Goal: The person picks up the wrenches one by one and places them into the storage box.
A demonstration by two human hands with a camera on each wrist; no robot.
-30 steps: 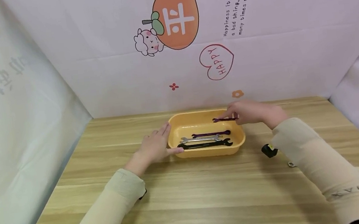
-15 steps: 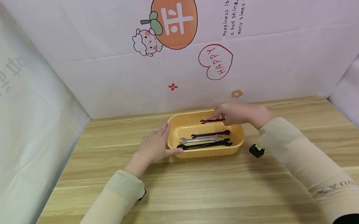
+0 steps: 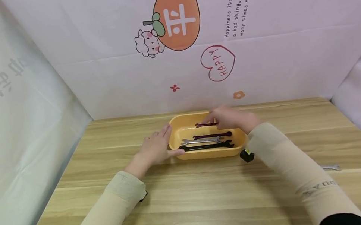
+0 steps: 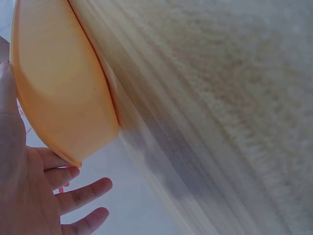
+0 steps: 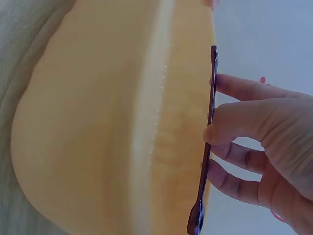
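Note:
My right hand (image 3: 230, 117) pinches a purple wrench (image 5: 209, 112) between thumb and fingers, over the far side of a yellow plastic basin (image 3: 212, 154). In the right wrist view the wrench lies across the fingertips, its ring end lowest. Inside the basin lie another purple wrench (image 3: 212, 136), a silver open-end wrench (image 3: 202, 140) and a longer black wrench (image 3: 205, 147), roughly parallel. With fingers mostly straight and spread, my left hand (image 3: 154, 147) touches the left end of the basin. In the left wrist view its thumb and index finger meet the basin's rim (image 4: 73, 162).
A silver wrench (image 3: 331, 167) lies on the wooden table (image 3: 191, 201) at right, partly hidden by the right sleeve (image 3: 287, 155). A small black device (image 3: 247, 155) sits at the right wrist. Behind the table stands a white printed backdrop (image 3: 112, 79).
My right hand has moved left over the basin, carrying the purple wrench with it. The silver wrench on the table shows beyond the sleeve. My left hand has stayed in place.

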